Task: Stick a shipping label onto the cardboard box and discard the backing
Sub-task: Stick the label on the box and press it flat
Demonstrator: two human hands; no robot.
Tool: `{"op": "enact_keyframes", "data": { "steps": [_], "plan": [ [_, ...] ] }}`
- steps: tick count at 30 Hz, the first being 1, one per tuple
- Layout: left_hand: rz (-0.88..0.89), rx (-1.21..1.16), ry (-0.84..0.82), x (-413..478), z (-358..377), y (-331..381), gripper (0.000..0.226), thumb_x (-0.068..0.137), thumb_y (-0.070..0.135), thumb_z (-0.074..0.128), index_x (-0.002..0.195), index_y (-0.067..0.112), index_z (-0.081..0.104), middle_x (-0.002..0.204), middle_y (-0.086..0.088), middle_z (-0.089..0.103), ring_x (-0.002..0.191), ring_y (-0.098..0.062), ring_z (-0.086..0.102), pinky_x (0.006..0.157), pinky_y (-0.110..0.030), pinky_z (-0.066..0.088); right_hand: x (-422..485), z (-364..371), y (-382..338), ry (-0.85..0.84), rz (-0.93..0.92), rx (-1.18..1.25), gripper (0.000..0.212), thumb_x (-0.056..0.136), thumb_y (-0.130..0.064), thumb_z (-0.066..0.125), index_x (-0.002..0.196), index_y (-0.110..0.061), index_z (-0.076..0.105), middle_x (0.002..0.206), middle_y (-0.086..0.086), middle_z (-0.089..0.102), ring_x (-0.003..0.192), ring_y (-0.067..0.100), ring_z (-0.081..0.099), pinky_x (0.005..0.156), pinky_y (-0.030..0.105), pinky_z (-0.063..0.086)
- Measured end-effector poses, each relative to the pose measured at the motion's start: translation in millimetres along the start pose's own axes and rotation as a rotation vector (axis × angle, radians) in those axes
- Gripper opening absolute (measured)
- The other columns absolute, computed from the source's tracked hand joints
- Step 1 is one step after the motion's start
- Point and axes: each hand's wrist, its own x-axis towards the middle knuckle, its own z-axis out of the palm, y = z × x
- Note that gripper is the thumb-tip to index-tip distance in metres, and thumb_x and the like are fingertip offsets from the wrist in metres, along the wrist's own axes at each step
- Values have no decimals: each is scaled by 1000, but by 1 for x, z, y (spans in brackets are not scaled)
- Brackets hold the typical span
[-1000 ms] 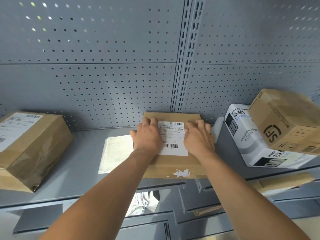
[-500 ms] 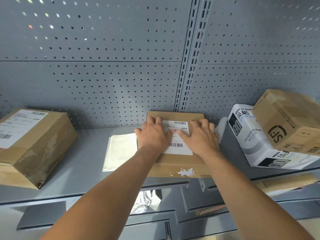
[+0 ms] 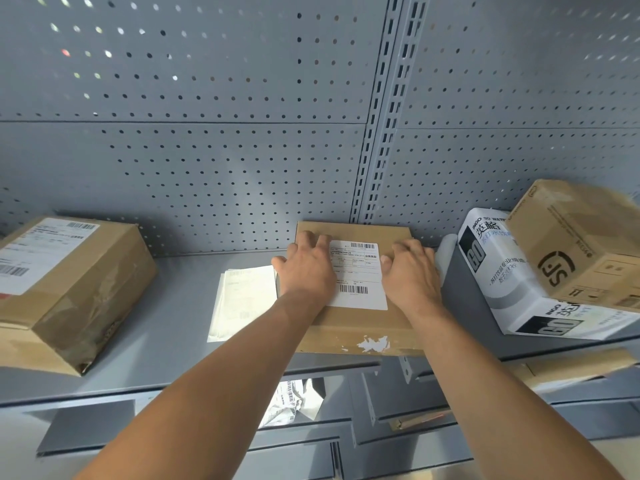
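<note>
Item, left: our left hand (image 3: 306,268) lies flat, fingers spread, pressing the left edge of the white rectangular shipping label (image 3: 358,273) on the flat brown cardboard box (image 3: 356,320), which sits mid-shelf on the grey metal shelf (image 3: 166,327) against the perforated back panel. Just left of the box lies the pale glossy backing sheet (image 3: 242,299), not yet discarded. Item, right: our right hand (image 3: 410,275), likewise flat and unclenched, presses the label's right edge. We judge smoothing outward from centre to edges best, expelling bubbles. Label's long axis runs away from us; top barcode faces the panel.
</note>
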Motion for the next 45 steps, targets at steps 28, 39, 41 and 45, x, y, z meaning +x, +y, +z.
{"op": "enact_keyframes", "data": {
  "steps": [28,39,41,45],
  "plan": [
    [-68,-11,39,42,0,-1,40,93,11,43,131,17,51,126,-10,53,87,-36,68,93,-45,38,33,3,-11,46,125,32,46,99,-46,52,133,-17,60,141,11,51,129,36,43,104,48,40],
    [-27,154,15,41,2,3,78,89,79,37,134,16,46,126,-9,49,90,-32,69,94,-47,41,28,3,-16,-36,68,-67,107,71,-98,33,141,-19,50,136,13,45,127,36,40,101,50,42],
    [-55,112,15,42,2,2,78,88,79,39,133,16,48,125,-9,50,93,-33,69,95,-48,41,30,5,-17,-47,74,-62,99,76,-93,37,142,-19,50,137,12,44,128,36,39,102,50,43],
    [-80,60,37,46,4,1,67,92,71,45,129,15,51,123,-9,52,93,-34,69,95,-47,41,31,5,-14,-42,71,-41,78,88,-78,43,141,-22,52,139,12,45,130,37,39,101,50,43]
  ]
}}
